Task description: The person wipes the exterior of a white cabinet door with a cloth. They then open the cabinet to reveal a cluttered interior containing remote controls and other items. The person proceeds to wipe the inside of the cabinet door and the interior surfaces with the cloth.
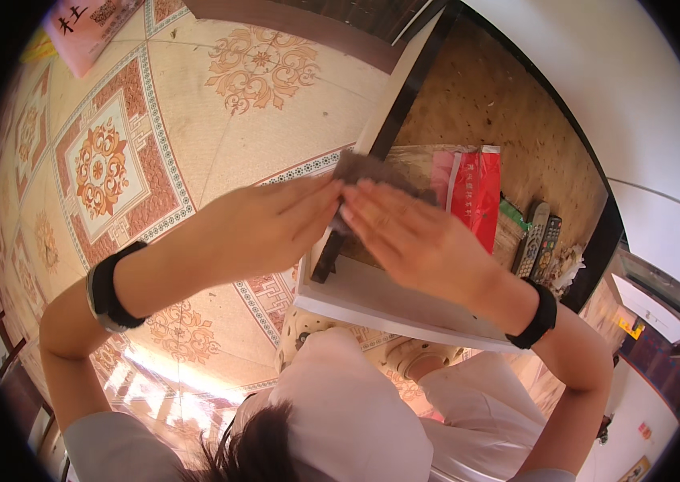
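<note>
A dark grey-brown cloth (pixel 370 169) lies bunched over the corner of a low piece of furniture with a brown top (pixel 460 90) and a black border. My right hand (pixel 418 241) rests on the cloth with its fingers stretched out together. From the other side my left hand (pixel 279 223) meets the cloth's edge, its fingertips close to those of the right hand. Part of the cloth is hidden beneath my fingers. Under my right forearm is a pale panel with a white edge (pixel 376 313).
On the brown top lie a red and pink plastic packet (pixel 478 193) bearing writing, two remote controls (pixel 538 241) and a crumpled white tissue (pixel 566 268). Patterned tiles (pixel 195 120) cover the floor. A pink bag (pixel 90 33) is at the far left. White doors (pixel 635 90) stand at right.
</note>
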`<state>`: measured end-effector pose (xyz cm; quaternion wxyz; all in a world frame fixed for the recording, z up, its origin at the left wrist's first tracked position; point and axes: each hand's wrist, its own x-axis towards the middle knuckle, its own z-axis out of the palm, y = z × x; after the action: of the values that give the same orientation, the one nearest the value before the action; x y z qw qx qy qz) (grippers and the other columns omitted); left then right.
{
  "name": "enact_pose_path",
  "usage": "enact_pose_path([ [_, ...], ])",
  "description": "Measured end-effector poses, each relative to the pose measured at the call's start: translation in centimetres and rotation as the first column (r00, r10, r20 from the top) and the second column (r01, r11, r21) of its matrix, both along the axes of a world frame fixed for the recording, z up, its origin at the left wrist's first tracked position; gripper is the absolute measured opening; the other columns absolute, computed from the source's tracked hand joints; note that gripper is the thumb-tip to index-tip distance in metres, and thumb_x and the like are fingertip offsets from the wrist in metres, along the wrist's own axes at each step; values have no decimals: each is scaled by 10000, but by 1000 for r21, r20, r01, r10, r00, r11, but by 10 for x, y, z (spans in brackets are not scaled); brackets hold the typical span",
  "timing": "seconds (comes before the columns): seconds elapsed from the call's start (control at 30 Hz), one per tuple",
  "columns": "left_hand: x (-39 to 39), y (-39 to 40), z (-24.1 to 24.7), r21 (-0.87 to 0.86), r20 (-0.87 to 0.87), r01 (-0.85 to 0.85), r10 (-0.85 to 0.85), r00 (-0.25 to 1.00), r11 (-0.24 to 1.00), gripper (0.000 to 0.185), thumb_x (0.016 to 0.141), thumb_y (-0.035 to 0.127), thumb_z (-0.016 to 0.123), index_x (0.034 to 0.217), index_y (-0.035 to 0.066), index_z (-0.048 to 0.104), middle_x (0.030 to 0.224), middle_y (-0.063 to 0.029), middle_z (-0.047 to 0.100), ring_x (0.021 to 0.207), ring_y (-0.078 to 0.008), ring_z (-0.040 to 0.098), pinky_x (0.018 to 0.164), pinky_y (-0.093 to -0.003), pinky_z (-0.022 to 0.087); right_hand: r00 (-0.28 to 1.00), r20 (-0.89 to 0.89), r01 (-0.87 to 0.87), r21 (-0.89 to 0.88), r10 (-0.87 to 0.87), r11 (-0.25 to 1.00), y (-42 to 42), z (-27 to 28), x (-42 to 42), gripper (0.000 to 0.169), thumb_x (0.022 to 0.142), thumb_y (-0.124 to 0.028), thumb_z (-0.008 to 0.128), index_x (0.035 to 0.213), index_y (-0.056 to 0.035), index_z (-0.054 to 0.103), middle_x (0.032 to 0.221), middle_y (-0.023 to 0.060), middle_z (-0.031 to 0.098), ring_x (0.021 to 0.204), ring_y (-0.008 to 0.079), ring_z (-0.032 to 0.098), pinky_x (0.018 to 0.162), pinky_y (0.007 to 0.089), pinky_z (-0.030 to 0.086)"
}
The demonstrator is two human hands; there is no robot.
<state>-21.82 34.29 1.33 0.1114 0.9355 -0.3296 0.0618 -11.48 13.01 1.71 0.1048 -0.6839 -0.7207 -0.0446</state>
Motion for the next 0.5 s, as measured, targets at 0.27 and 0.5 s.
enact_pose_path([
  [0.27,-41,-5,23,-238,-269,19,-85,960,971,265,670,68,630,914,-35,619,930,-101,611,842,-202,606,713,-288,516,903,-421,-95,-9,83,995,-14,-3,-40,329,717,-106,623,1008,47,635,1116,126,609,1045,229,588,897,297,510],
  [0.5,-11,-29,43,-262,-285,-19,-59,957,965,317,686,98,692,970,-17,609,1044,-131,615,715,-203,612,581,-280,507,936,-332,-60,173,115,983,-27,7,-22,214,644,-113,608,794,29,662,893,103,617,865,230,604,841,302,512],
])
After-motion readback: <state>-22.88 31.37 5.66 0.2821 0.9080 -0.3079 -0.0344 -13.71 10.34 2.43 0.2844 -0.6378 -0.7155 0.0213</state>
